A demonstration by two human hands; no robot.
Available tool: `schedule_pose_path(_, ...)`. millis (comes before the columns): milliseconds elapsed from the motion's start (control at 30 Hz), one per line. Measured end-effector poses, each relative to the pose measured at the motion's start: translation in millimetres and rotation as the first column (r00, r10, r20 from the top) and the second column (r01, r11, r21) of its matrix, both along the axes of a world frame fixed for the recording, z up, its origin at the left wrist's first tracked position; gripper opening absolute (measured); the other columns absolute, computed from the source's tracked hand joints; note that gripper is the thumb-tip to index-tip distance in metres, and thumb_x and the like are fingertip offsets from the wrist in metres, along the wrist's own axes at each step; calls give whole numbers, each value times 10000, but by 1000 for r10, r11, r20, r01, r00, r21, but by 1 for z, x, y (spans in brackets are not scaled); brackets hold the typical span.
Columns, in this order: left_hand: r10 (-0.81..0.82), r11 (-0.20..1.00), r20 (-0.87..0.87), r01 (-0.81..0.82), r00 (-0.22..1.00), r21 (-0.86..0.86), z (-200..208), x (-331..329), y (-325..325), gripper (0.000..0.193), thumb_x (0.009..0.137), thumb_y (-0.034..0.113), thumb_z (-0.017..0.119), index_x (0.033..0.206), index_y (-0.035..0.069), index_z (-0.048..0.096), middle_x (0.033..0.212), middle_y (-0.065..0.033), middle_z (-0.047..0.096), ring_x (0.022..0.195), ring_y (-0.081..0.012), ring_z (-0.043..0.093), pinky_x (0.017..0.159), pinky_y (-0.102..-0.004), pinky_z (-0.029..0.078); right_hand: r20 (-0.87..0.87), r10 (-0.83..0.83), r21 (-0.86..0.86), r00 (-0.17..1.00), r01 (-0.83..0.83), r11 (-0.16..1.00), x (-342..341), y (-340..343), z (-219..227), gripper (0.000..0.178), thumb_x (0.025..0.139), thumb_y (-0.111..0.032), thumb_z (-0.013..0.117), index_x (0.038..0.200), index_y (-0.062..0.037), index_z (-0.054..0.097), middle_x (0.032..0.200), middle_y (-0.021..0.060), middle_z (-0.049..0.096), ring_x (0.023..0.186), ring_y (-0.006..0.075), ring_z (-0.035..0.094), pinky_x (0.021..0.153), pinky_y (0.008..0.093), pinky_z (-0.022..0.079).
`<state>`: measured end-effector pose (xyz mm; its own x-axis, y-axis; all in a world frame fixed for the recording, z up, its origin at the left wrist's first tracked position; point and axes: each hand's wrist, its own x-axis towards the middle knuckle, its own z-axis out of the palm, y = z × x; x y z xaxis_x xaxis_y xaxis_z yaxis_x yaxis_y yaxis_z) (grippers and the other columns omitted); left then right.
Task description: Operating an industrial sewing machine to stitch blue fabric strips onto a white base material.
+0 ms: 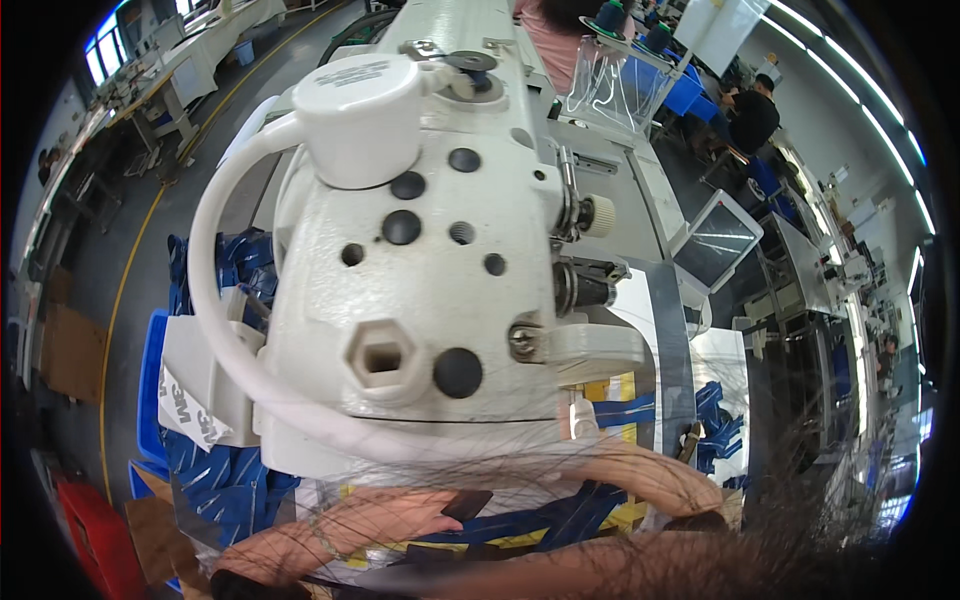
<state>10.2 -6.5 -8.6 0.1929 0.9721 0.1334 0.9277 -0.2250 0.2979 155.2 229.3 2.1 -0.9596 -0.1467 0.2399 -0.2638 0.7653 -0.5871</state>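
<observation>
A white sewing machine head (pixel 430 290) fills the middle of the view and covers much of the work. Below it, my left hand (pixel 415 512) reaches in from the lower left, with a bracelet on the wrist. Part of its thumb side shows beside blue strips of fabric (pixel 510 525); its fingertips are not clear enough to tell a grip. From the lower right my right arm (pixel 650 482) bends inward. The machine head hides my right hand's fingers. Yellow and white material (pixel 625 515) lies under the blue strips.
A white hose (pixel 212 290) loops along the machine's left side. Blue fabric pieces (pixel 215 490) pile up at left near a blue bin (pixel 150 400). A tablet-like screen (pixel 720 240) stands at right. Other people (pixel 752 118) sit farther back. Thread cones (pixel 610 18) stand beyond.
</observation>
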Motion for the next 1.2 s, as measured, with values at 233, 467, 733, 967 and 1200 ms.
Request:
schedule_pose_path(233, -11, 999, -140, 5, 990, -46, 9, -1, 1, 647, 790, 561, 658, 1244, 104, 601, 1346, -102, 545, 1187, -232, 558, 912, -382, 468, -16, 188, -112, 982, -188, 976, -34, 6, -41, 391, 898, -353, 579, 1224, -138, 562, 1225, 16, 572, 1123, 194, 514, 807, 347, 377)
schedule_pose_path(467, -19, 1000, -263, 14, 965, -21, 13, 1, 1, 649, 812, 588, 618, 1257, 117, 591, 1337, -101, 550, 1233, -247, 523, 996, -458, 382, 43, 327, 184, 944, -329, 926, -46, 3, -32, 492, 932, -407, 437, 1328, -116, 459, 1234, 16, 538, 1157, 210, 504, 960, 336, 392)
schedule_pose_path(733, -36, 998, -40, 34, 999, -55, 7, 2, 0, 631, 858, 540, 579, 1280, 72, 566, 1342, -155, 534, 1190, -245, 546, 943, -344, 439, -232, 305, 212, 924, -258, 943, -53, 9, -4, 374, 829, -289, 644, 1163, -129, 593, 1096, 17, 594, 1112, 240, 529, 1007, 402, 383)
schedule_pose_path(967, -28, 999, -76, 31, 997, 39, 11, 0, 4, 628, 853, 528, 568, 1269, 58, 567, 1344, -129, 532, 1145, -224, 555, 958, -344, 425, -243, 205, 331, 948, -118, 936, -26, 3, 20, 328, 749, -197, 718, 1059, -122, 643, 1100, 42, 613, 1062, 253, 565, 871, 426, 465)
schedule_pose_path(1200, -9, 992, -81, 19, 997, 123, 6, 0, 2, 612, 872, 532, 536, 1274, 71, 565, 1329, -95, 545, 1186, -203, 526, 1005, -336, 390, -93, -91, 318, 992, 116, 941, 9, -3, 7, 325, 677, -139, 727, 998, -129, 673, 1081, 102, 641, 1012, 325, 604, 826, 434, 495)
